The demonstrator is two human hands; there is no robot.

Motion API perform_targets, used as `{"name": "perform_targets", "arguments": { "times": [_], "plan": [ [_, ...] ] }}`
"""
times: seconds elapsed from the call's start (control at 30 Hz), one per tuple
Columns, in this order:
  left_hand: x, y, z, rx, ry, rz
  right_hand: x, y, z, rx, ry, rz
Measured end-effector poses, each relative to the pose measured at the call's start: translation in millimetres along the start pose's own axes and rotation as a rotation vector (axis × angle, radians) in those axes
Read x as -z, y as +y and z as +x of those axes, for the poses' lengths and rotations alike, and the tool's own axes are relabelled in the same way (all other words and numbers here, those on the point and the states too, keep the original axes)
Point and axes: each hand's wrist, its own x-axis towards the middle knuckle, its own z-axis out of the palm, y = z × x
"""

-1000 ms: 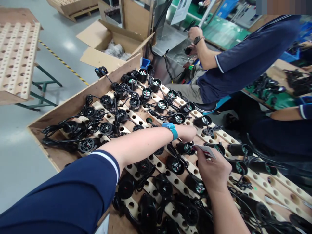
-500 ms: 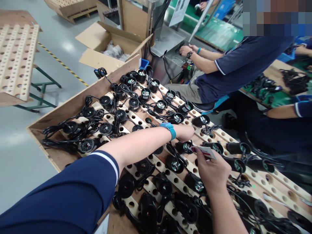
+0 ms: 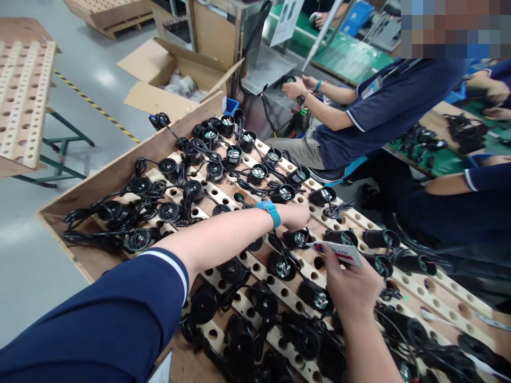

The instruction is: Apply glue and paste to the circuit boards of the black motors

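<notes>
A wooden tray (image 3: 120,169) holds perforated wooden strips with many black round units (image 3: 169,168) and tangled black cords. My left hand (image 3: 294,215), with a blue wristband (image 3: 269,210), reaches across the tray and rests on a black unit (image 3: 298,237) near the middle; its fingers are mostly hidden. My right hand (image 3: 351,284) is closed on a small white card with red and blue print (image 3: 339,251), held just right of that unit.
A person in a dark blue shirt (image 3: 383,106) sits past the tray's far edge, hands on a device (image 3: 293,85). Another sleeve (image 3: 485,178) shows at right. An open cardboard box (image 3: 179,74) and a perforated wooden rack (image 3: 24,101) stand at the left.
Both my hands stay over the same spot while the view drifts slightly. The white card has shifted a little to the right. The seated person's hands have moved lower onto the device.
</notes>
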Motion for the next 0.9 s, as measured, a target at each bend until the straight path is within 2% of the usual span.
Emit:
{"name": "perform_targets", "arguments": {
  "times": [0.1,0.37,0.67,0.77,0.9],
  "plan": [
    [0.3,1,-4,-0.008,0.003,0.033,2,2,-2,-0.018,-0.008,0.000],
    [2.8,1,-6,-0.006,-0.041,0.091,-11,9,-9,-0.034,-0.054,0.072],
    [0.4,1,-8,-0.033,-0.032,0.124,-10,8,-9,-0.044,-0.080,0.104],
    [0.5,2,-11,-0.038,-0.025,0.118,-10,7,-9,-0.048,-0.071,0.122],
    [-2.4,1,-14,-0.041,0.022,0.103,-4,3,-13,-0.076,0.007,0.100]
  ]
}}
